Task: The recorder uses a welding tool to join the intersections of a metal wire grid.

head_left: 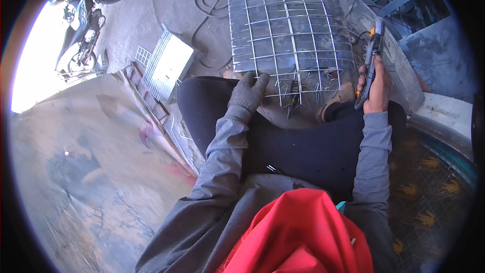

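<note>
Head view: we saw the left hand [247, 92], in a grey glove, resting with fingers spread on the near edge of a wire grid [290, 35] that lay over a metal sheet [262, 50] on the table [399, 65]. The right hand [376, 88], bare, was closed around a dark tool with orange trim [373, 55], held just beside the grid's right edge. A motorbike [83, 25] stood well apart, upper left.

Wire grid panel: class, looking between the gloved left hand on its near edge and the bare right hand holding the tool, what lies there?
In the head view, between the left hand and right hand lies the wire grid panel's open lower edge, over loose metal rods.
</note>
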`<state>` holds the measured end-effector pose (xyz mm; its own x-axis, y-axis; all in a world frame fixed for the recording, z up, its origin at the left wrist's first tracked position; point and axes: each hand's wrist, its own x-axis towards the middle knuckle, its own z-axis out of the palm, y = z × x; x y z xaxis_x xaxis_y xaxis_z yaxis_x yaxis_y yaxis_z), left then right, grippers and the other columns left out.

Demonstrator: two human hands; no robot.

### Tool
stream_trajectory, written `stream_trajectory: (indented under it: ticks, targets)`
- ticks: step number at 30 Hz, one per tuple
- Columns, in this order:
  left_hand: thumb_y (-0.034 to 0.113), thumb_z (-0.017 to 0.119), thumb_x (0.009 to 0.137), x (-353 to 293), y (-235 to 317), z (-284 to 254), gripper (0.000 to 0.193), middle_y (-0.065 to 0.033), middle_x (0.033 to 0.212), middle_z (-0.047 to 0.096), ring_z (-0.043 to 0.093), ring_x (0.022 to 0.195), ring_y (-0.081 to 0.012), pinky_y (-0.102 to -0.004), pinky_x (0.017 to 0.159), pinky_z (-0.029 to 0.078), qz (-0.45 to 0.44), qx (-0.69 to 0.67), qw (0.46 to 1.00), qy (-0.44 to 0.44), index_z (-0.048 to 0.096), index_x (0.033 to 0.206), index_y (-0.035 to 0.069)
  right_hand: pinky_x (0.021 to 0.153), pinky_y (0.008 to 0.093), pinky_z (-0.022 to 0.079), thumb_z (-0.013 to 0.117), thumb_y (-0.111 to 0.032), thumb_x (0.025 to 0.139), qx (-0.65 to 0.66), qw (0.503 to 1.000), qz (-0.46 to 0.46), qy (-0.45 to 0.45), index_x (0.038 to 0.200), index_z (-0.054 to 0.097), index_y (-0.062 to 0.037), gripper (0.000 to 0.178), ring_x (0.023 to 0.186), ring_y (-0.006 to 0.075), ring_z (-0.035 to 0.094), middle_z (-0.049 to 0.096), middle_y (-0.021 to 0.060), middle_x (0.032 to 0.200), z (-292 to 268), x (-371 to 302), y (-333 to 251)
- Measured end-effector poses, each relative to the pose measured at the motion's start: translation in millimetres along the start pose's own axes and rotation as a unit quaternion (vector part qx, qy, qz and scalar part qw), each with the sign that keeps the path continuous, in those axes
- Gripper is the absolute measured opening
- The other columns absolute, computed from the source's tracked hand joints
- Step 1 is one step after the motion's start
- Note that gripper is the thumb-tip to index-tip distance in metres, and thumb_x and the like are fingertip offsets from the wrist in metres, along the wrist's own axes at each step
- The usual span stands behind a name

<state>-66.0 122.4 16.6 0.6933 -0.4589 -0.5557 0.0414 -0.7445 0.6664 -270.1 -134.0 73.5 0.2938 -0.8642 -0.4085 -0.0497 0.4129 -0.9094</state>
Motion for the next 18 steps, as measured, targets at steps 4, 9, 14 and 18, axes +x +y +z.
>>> stream_trajectory:
  ticks: [4, 9, 14, 18]
  targets:
    - [0.059, 0.061, 0.093, 5.2, -0.5, 4.9, 0.071, -0.0272, 0.127, 0.068, 0.065, 0.122, -0.0425, -0.0474, 0.105, 0.049, -0.008, 0.011, 1.000, -0.013, 0.061, 0.138, 0.004, 0.047, 0.0227, 0.043, 0.059, -0.045, 0.104, -0.113, 0.988, -0.059, -0.083, 0.116, 0.070, -0.0069, 0.041, 0.055, 0.0069, 0.054, 0.066, 0.0025, 0.082, -7.1, -3.7, 8.1]
    - [0.064, 0.060, 0.093, 18.1, -20.8, 7.4, 0.081, -0.0296, 0.140, 0.060, 0.057, 0.133, -0.0441, -0.0474, 0.112, 0.044, -0.015, 0.004, 1.000, -0.009, 0.054, 0.146, 0.002, 0.052, 0.0244, 0.044, 0.061, -0.038, 0.105, -0.272, 0.931, -0.124, -0.210, 0.122, 0.071, -0.0038, 0.040, 0.059, 0.0052, 0.055, 0.070, 0.0019, 0.082, -0.1, -15.4, 16.9]
    - [0.064, 0.059, 0.094, 13.8, -7.0, 3.8, 0.083, -0.0310, 0.140, 0.060, 0.057, 0.133, -0.0449, -0.0478, 0.113, 0.043, -0.020, 0.016, 0.999, -0.025, 0.052, 0.146, 0.001, 0.054, 0.0240, 0.043, 0.058, -0.038, 0.107, -0.333, 0.904, -0.136, -0.233, 0.125, 0.068, -0.0027, 0.041, 0.060, 0.0048, 0.053, 0.069, 0.0023, 0.084, 10.5, -24.9, 25.8]
    - [0.065, 0.057, 0.095, 6.3, 0.3, 1.7, 0.077, -0.0319, 0.133, 0.062, 0.059, 0.128, -0.0462, -0.0496, 0.108, 0.045, -0.023, 0.029, 0.999, -0.040, 0.057, 0.135, -0.001, 0.055, 0.0261, 0.046, 0.062, -0.043, 0.105, -0.329, 0.906, -0.126, -0.236, 0.120, 0.070, -0.0029, 0.044, 0.058, 0.0065, 0.057, 0.071, 0.0028, 0.080, 18.0, -23.1, 26.3]
